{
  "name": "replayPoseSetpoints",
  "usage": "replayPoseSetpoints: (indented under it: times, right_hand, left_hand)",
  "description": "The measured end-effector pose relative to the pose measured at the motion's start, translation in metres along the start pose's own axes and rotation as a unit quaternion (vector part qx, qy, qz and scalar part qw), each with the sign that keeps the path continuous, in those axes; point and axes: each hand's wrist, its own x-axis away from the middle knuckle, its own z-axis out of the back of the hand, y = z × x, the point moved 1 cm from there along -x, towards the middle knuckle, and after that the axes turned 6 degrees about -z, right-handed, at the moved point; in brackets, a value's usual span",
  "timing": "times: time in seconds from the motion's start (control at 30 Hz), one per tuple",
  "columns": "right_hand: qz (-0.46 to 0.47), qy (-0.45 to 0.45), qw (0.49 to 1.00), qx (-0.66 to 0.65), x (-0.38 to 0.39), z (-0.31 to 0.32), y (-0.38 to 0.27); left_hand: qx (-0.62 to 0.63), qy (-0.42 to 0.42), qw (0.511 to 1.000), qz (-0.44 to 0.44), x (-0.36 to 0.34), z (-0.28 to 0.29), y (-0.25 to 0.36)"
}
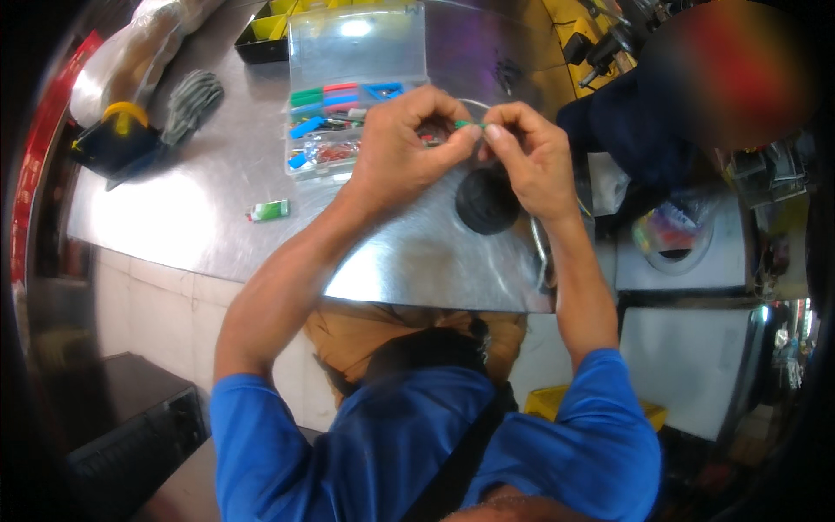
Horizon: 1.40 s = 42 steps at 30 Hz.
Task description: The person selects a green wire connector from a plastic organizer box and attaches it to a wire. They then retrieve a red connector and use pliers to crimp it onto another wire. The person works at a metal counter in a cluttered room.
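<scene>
Above the metal table, my left hand and my right hand meet, thumbs and forefingers pinched together. Between the fingertips shows a small green piece, thin like a bit of sleeving or wire; its kind is too small to make out. A pale cable arcs behind the fingers, and more cable hangs by my right wrist. Partly behind my left hand lies an opened clear plastic organizer box with green, red and blue tubing pieces and small parts. Below the hands sits a round black object.
On the steel table are a small green-and-white tube, a grey glove, a black-and-yellow item, a plastic-wrapped bundle and a black-and-yellow bin. Another person is close at the right, near a white appliance.
</scene>
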Motion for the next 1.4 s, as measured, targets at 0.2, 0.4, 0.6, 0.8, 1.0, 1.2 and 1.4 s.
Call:
replayPoseSetpoints:
  times: [0.2, 0.4, 0.6, 0.8, 1.0, 1.2, 1.4]
  right_hand:
    - [0.023, -0.017, 0.999, 0.032, -0.001, -0.002, 0.005]
    - [0.118, 0.016, 0.987, 0.109, -0.002, -0.006, -0.002]
    - [0.101, 0.034, 0.989, 0.100, -0.002, -0.001, -0.001]
    - [0.101, 0.029, 0.988, 0.116, -0.001, 0.001, -0.003]
    - [0.113, 0.025, 0.986, 0.122, 0.000, 0.001, -0.006]
    - [0.111, 0.019, 0.987, 0.117, 0.000, 0.001, -0.004]
    - [0.103, 0.018, 0.988, 0.113, 0.000, 0.002, -0.005]
  left_hand:
    - [-0.010, 0.018, 0.998, -0.057, -0.001, 0.000, 0.003]
    - [-0.031, 0.014, 0.998, -0.053, -0.002, 0.004, 0.002]
    - [-0.036, 0.001, 0.997, -0.065, -0.003, 0.003, 0.004]
    - [-0.058, 0.001, 0.993, -0.098, -0.003, 0.001, 0.008]
    - [-0.048, -0.002, 0.994, -0.103, -0.003, 0.000, 0.007]
    - [-0.015, -0.018, 0.994, -0.106, -0.003, -0.001, 0.004]
    - [0.059, -0.025, 0.998, -0.028, 0.000, -0.002, 0.003]
